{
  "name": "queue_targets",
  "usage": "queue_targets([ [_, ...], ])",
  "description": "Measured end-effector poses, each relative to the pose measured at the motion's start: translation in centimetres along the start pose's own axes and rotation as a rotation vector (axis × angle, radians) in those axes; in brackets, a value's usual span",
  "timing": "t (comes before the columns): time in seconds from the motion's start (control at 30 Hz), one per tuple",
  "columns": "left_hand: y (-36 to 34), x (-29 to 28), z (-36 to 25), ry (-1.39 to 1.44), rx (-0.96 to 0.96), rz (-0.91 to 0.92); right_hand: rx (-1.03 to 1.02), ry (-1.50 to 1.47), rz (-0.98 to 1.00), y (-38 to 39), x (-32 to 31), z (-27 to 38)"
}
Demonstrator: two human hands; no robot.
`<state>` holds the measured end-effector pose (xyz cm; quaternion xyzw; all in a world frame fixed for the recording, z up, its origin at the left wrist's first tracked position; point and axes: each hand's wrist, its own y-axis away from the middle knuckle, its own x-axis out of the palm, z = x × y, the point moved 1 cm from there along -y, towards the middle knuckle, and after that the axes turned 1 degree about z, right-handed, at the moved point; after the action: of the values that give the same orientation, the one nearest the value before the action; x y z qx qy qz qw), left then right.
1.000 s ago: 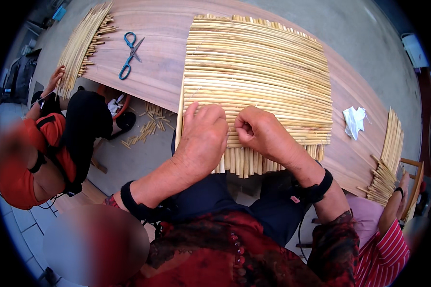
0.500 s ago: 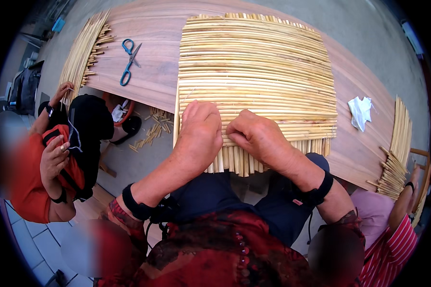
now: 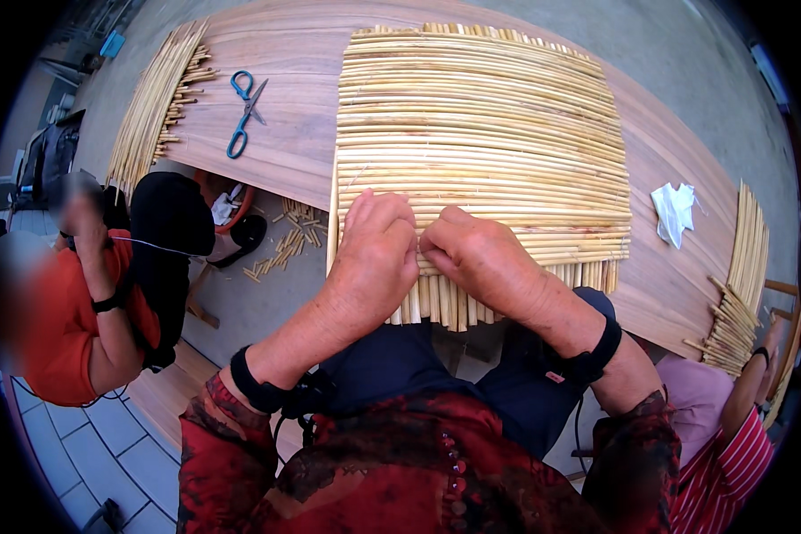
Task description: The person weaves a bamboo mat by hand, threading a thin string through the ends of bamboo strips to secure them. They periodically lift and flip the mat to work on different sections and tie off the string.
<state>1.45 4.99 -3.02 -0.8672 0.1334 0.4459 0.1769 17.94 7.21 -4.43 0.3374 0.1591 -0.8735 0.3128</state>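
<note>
A mat of pale yellow reed stalks (image 3: 481, 125), laid side by side, covers the middle of the table in front of me. Along its near edge, my left hand (image 3: 376, 247) rests on the stalks with its fingers curled and pressed together. My right hand (image 3: 482, 254) is pinched close beside it, thumb against the forefinger. Whatever lies between the fingertips is too small or hidden to make out. Below the hands, short stalk ends (image 3: 449, 304) stick out toward me, crossing the direction of the others.
Blue-handled scissors (image 3: 245, 116) lie left of the mat, partly spread. Beyond them is another reed bundle (image 3: 156, 102). Crumpled white paper (image 3: 674, 214) sits to the right, near more reeds (image 3: 746, 249). Co-workers sit on both sides. Cut pieces (image 3: 289, 245) litter the floor.
My hands stay at almost the same spot on the mat, still closed. The co-worker at left has raised a hand, drawing a thin strand upward. The whole view has shifted slightly.
</note>
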Motion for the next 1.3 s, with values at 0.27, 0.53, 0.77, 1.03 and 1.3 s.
queue_targets([
  [0.27, 0.1, -0.3, 0.0, 0.021, -0.009, 0.03, 0.06, -0.068, -0.04, -0.3, 0.1, -0.5],
  [0.53, 0.1, -0.4, -0.2, 0.038, -0.013, 0.023, 0.167, -0.117, -0.012, 0.3, -0.2, -0.1],
  [0.77, 0.2, -0.2, 0.0, 0.032, 0.004, 0.002, 0.199, -0.04, 0.025, -0.2, 0.1, 0.5],
  [1.03, 0.3, -0.2, 0.0, 0.053, 0.013, -0.002, 0.24, -0.054, 0.004, -0.6, 0.0, 1.0],
  [1.3, 0.3, -0.5, 0.1, 0.149, -0.007, -0.054, 0.218, -0.153, -0.023, -0.2, -2.0, 0.8],
])
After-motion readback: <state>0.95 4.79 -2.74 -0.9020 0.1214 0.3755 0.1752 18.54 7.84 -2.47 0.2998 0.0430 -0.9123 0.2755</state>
